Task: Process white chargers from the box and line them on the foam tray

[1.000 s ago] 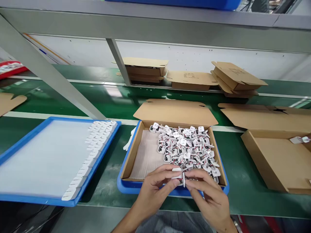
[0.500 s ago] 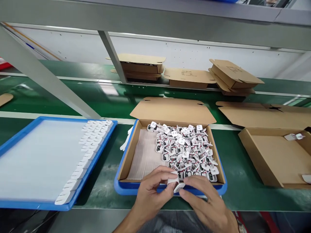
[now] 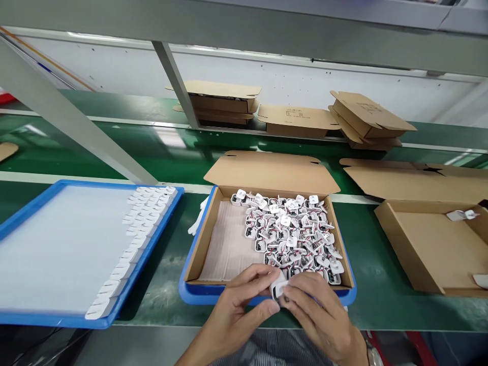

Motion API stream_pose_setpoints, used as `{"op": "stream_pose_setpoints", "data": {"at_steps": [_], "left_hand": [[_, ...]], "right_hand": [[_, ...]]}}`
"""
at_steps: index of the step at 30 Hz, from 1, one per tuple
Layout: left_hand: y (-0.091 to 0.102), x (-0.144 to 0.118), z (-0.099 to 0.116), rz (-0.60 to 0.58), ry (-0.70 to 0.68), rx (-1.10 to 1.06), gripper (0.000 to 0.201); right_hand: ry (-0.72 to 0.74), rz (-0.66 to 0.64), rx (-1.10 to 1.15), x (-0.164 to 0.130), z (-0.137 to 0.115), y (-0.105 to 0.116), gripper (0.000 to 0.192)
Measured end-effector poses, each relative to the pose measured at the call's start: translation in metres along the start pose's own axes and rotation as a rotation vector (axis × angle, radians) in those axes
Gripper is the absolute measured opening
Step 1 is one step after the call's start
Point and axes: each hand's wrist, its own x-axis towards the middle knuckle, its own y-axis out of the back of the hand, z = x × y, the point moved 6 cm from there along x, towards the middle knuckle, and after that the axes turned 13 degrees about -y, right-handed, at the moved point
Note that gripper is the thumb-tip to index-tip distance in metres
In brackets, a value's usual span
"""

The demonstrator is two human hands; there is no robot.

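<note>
Between my hands, over the front edge of the open cardboard box (image 3: 194, 277), is a small white plastic case (image 3: 278, 286) with a dark slot in its face. The fingers of my left hand (image 3: 244, 300) press on its upper left side, the thumb low near its bottom corner. My right hand (image 3: 318, 310) pinches it from the right; its fingertips partly hide the case. Just beyond, rows of similar open white cases (image 3: 290, 229) with red wires and loose-hanging lids fill the right part of the box, which sits in a blue tray (image 3: 185, 277).
A blue-rimmed tray (image 3: 57, 320) at left holds closed white pieces (image 3: 131, 249) along its right side. Another open cardboard box (image 3: 412, 249) at right contains a few white parts. Cardboard boxes (image 3: 297, 119) stand on the back ledge. A slanted metal post (image 3: 91, 129) rises at left.
The case has turned in my hands, and the flat white piece that stuck out below it no longer shows apart. My left thumb has shifted and my right fingers have closed in on it.
</note>
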Motion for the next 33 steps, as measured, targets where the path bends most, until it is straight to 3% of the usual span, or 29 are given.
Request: {"op": "stream_pose_setpoints", "data": {"at_steps": [5,10,14,23,33], "left_hand": [[-0.004,0.005,0.001,-0.016,-0.03,0.039,0.042],[-0.006,0.002,0.006,-0.015,-0.114,0.076,0.048],[-0.009,0.0,0.012,-0.032,-0.194,0.16,0.055],[-0.012,-0.002,0.017,-0.053,-0.294,0.206,0.057],[-0.014,-0.004,0.02,-0.056,-0.305,0.193,0.052]], "right_hand": [[-0.011,-0.03,0.172,0.004,0.002,-0.002,0.033],[-0.408,-0.144,0.442,0.003,0.031,-0.01,0.048],[-0.55,-0.248,0.584,0.0,0.038,-0.015,0.045],[-0.472,-0.188,0.665,0.007,0.034,-0.014,0.04],[-0.582,-0.248,0.901,0.006,0.04,-0.017,0.038]]}}
